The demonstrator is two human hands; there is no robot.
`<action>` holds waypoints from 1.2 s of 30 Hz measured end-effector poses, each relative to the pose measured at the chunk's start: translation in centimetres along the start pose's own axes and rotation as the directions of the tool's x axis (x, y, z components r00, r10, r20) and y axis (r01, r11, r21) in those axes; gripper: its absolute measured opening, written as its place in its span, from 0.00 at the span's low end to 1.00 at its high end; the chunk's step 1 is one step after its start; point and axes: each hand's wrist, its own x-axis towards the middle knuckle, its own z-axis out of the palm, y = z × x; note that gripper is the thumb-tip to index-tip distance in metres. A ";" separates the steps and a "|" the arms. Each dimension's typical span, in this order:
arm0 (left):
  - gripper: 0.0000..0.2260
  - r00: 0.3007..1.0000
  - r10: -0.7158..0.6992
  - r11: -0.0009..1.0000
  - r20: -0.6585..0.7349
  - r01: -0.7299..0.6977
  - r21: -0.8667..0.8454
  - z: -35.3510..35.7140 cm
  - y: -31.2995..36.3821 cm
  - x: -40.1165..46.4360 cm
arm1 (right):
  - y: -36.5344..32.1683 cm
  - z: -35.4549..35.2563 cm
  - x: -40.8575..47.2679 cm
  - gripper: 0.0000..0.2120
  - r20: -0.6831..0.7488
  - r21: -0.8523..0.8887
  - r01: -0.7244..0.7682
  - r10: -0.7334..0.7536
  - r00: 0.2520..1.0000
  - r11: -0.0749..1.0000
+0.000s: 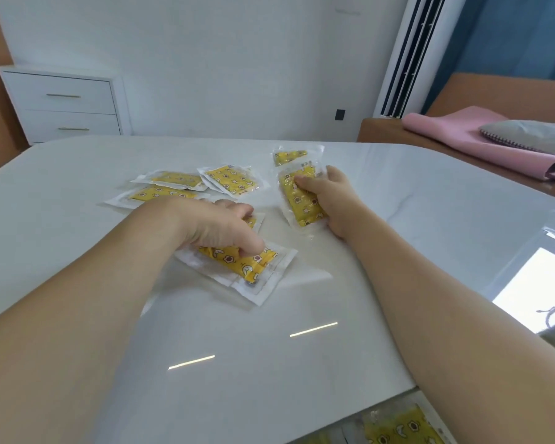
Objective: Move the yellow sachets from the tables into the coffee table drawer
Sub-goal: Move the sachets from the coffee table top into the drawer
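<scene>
Several yellow patterned sachets in clear wrappers lie on a glossy white table (414,225). My left hand (218,229) grips a stack of sachets (253,267) near the table's middle, thumb on top. My right hand (330,200) grips another sachet (302,203), tilted on its edge, fingers curled over its top. Loose sachets lie behind: two at the left (173,180) (154,195), one in the middle (231,181), one at the back (289,156). Below the table's near right edge more yellow sachets (398,426) show; what holds them is not visible.
A white chest of drawers (61,104) stands against the far wall at the left. An orange-brown sofa (494,91) with a pink cloth (462,136) and a grey cushion (532,133) sits at the right. A white standing air conditioner (407,56) is behind.
</scene>
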 end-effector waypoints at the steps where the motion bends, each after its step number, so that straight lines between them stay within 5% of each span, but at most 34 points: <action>1: 0.44 1.000 0.008 0.998 -0.014 -0.007 0.069 0.1 0.4 -0.2 | 0.1 -0.1 -0.1 0.15 -0.047 0.080 0.007 -0.003 0.999 0.997; 5: 0.47 0.999 0.003 0.977 -0.032 0.004 0.215 0.1 1.7 -1.2 | 0.2 -0.4 -1.5 0.24 -0.179 0.276 0.021 0.030 0.983 0.961; 10: 0.46 0.999 -0.039 0.981 0.031 0.032 0.193 0.0 2.5 -2.3 | 0.2 -3.0 -5.4 0.09 -0.231 0.454 -0.027 0.146 0.962 0.891; 15: 0.42 0.985 -0.141 0.971 0.102 0.118 0.206 1.8 5.1 -4.2 | 0.1 -6.3 -9.6 0.08 -0.215 0.496 -0.085 0.216 0.952 0.864; 18: 0.31 0.982 -0.172 0.976 0.083 0.158 0.150 2.8 6.4 -5.5 | 0.5 -8.5 -11.8 0.13 -0.194 0.503 -0.135 0.264 0.945 0.853; 21: 0.38 0.994 -0.096 0.993 -0.055 0.100 0.071 3.7 7.3 -6.7 | 0.7 -10.7 -13.9 0.22 -0.153 0.539 -0.180 0.306 0.940 0.823; 23: 0.40 0.995 -0.033 0.997 -0.090 0.027 -0.066 4.5 8.0 -7.9 | 0.8 -12.7 -15.4 0.21 -0.184 0.559 -0.166 0.317 0.930 0.812; 26: 0.25 0.991 0.077 0.962 -0.109 -0.103 -0.253 6.5 9.0 -9.7 | 0.3 -16.4 -18.5 0.13 -0.223 0.537 -0.155 0.317 0.922 0.829; 31: 0.08 0.991 0.133 0.826 0.025 -0.097 -0.555 12.0 10.5 -13.4 | -0.3 -22.9 -24.7 0.07 -0.009 0.470 -0.224 0.258 0.966 0.854; 36: 0.11 0.984 0.176 0.884 0.038 -0.141 -0.445 16.4 11.5 -14.3 | 1.9 -27.5 -27.7 0.12 0.202 0.236 -0.432 0.391 0.898 0.871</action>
